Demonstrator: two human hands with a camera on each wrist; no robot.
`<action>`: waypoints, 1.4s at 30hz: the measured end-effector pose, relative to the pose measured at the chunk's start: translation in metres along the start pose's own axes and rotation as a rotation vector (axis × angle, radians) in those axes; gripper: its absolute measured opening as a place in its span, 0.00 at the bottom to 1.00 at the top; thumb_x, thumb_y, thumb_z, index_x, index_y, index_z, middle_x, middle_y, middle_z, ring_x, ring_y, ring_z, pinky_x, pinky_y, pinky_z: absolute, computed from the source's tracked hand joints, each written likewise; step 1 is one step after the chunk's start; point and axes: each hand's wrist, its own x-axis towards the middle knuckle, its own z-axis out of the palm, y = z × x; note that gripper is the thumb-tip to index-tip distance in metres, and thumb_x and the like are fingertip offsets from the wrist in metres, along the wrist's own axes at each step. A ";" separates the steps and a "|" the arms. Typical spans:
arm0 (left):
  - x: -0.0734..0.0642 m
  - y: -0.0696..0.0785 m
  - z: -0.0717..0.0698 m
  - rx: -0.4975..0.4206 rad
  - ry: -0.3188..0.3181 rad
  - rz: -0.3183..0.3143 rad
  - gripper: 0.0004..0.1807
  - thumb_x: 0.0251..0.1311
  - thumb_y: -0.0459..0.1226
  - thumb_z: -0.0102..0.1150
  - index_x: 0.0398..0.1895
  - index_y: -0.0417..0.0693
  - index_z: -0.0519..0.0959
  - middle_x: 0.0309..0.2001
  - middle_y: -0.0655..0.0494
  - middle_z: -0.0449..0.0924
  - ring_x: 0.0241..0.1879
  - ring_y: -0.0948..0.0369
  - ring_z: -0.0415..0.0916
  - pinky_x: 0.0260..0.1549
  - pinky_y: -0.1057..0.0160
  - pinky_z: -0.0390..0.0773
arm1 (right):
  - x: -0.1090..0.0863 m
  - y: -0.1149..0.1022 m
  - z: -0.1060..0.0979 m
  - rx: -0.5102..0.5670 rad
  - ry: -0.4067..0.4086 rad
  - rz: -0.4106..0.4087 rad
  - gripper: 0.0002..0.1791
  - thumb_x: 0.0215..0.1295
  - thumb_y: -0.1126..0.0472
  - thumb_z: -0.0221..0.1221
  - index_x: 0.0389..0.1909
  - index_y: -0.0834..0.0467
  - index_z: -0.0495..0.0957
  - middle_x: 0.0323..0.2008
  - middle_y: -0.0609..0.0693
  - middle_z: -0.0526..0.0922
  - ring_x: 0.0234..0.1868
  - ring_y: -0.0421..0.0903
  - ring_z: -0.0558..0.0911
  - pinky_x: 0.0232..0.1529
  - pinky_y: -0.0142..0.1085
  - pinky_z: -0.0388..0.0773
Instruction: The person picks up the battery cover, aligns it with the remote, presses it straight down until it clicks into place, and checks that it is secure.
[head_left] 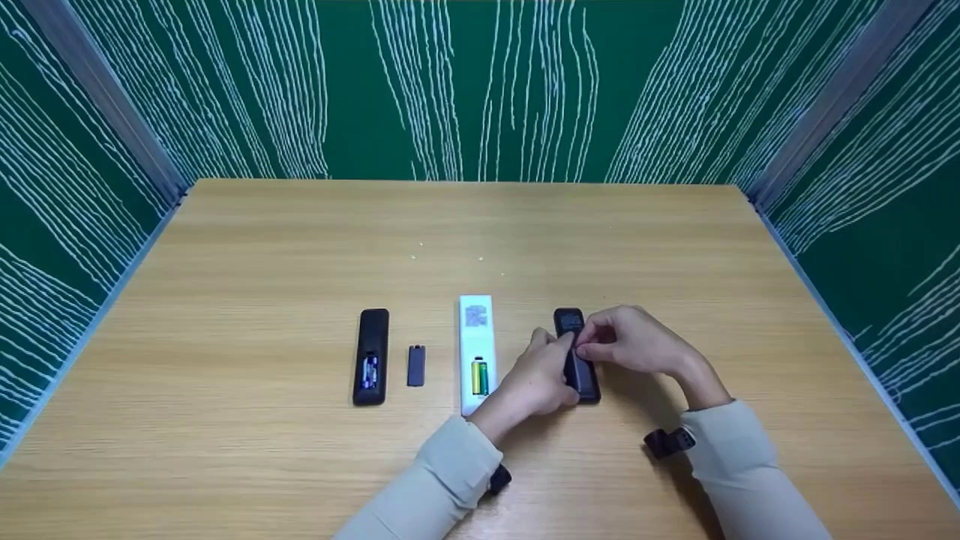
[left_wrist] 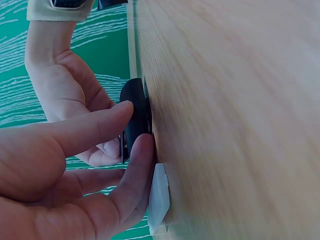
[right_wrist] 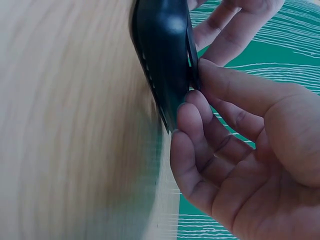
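A black remote control (head_left: pixel 589 379) lies back up on the right of the row, partly hidden by the hands. My left hand (head_left: pixel 536 379) grips it by its sides, thumb at the lower end. From the right, my right hand (head_left: pixel 637 341) pinches a thin battery cover (right_wrist: pixel 193 55) between thumb and fingertips; one edge stands a little away from the remote's back. In the left wrist view the cover (left_wrist: pixel 123 147) shows as a dark strip beside the remote (left_wrist: pixel 135 110). The battery compartment is hidden.
Left of the hands lies a white remote (head_left: pixel 476 341) with a yellow and a green battery (head_left: pixel 480 377) exposed. Farther left are a loose dark battery cover (head_left: pixel 416 366) and another black remote (head_left: pixel 370 334) with its compartment uncovered. Green walls (head_left: pixel 652 90) border the wooden table (head_left: pixel 300 247).
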 end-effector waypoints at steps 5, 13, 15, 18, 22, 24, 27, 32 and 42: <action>0.000 -0.001 0.001 0.002 -0.005 -0.009 0.50 0.49 0.26 0.79 0.79 0.45 0.69 0.57 0.51 0.69 0.48 0.58 0.76 0.54 0.67 0.79 | 0.000 0.000 0.001 0.002 0.000 -0.001 0.00 0.67 0.62 0.71 0.36 0.53 0.89 0.32 0.42 0.88 0.36 0.43 0.79 0.37 0.32 0.74; 0.002 -0.001 0.002 0.006 -0.006 -0.014 0.50 0.49 0.26 0.79 0.80 0.44 0.68 0.58 0.50 0.69 0.51 0.57 0.77 0.56 0.67 0.79 | -0.001 -0.001 0.001 0.003 0.007 0.014 0.02 0.66 0.62 0.72 0.35 0.55 0.88 0.31 0.43 0.88 0.34 0.43 0.79 0.36 0.32 0.74; 0.002 -0.001 0.002 0.007 -0.007 -0.016 0.50 0.50 0.26 0.79 0.80 0.44 0.68 0.58 0.50 0.69 0.51 0.57 0.77 0.56 0.67 0.79 | -0.001 -0.001 0.001 0.003 0.008 0.016 0.02 0.66 0.62 0.72 0.35 0.55 0.88 0.31 0.43 0.88 0.34 0.43 0.79 0.36 0.32 0.74; 0.002 0.000 0.002 0.011 -0.009 -0.018 0.51 0.50 0.26 0.79 0.80 0.44 0.67 0.58 0.50 0.69 0.50 0.57 0.77 0.56 0.66 0.79 | -0.001 -0.001 0.001 0.009 0.006 0.020 0.02 0.66 0.62 0.72 0.35 0.55 0.88 0.31 0.43 0.87 0.33 0.43 0.79 0.35 0.32 0.74; 0.001 -0.001 0.002 0.013 -0.007 -0.015 0.50 0.50 0.26 0.79 0.79 0.46 0.69 0.58 0.50 0.69 0.50 0.57 0.77 0.57 0.65 0.79 | -0.001 -0.002 0.001 0.012 0.007 0.025 0.02 0.66 0.63 0.71 0.35 0.55 0.87 0.30 0.44 0.87 0.33 0.43 0.79 0.34 0.32 0.74; 0.001 -0.001 0.002 0.007 -0.005 -0.009 0.48 0.49 0.26 0.79 0.78 0.47 0.71 0.58 0.50 0.69 0.49 0.57 0.76 0.56 0.65 0.79 | -0.001 -0.002 0.001 0.009 0.008 0.025 0.03 0.67 0.64 0.71 0.35 0.54 0.87 0.30 0.44 0.86 0.32 0.43 0.79 0.34 0.32 0.74; 0.001 -0.002 0.001 -0.010 -0.002 0.002 0.47 0.49 0.25 0.79 0.76 0.47 0.72 0.56 0.50 0.69 0.46 0.58 0.76 0.52 0.66 0.79 | -0.001 -0.002 0.001 0.001 0.010 0.025 0.03 0.67 0.62 0.71 0.34 0.53 0.87 0.29 0.43 0.85 0.31 0.42 0.78 0.33 0.32 0.73; 0.001 -0.002 0.001 -0.026 -0.001 0.005 0.47 0.49 0.24 0.78 0.76 0.46 0.72 0.56 0.50 0.69 0.45 0.59 0.75 0.49 0.67 0.79 | 0.000 -0.002 0.000 -0.012 0.017 0.025 0.04 0.68 0.60 0.71 0.34 0.51 0.86 0.28 0.43 0.83 0.30 0.42 0.76 0.32 0.32 0.71; 0.000 -0.002 0.000 -0.031 0.005 0.019 0.41 0.49 0.24 0.78 0.70 0.47 0.77 0.54 0.51 0.69 0.44 0.59 0.74 0.49 0.66 0.80 | 0.000 0.001 0.000 -0.001 0.027 0.055 0.05 0.68 0.60 0.71 0.34 0.53 0.84 0.28 0.45 0.82 0.29 0.43 0.78 0.31 0.31 0.73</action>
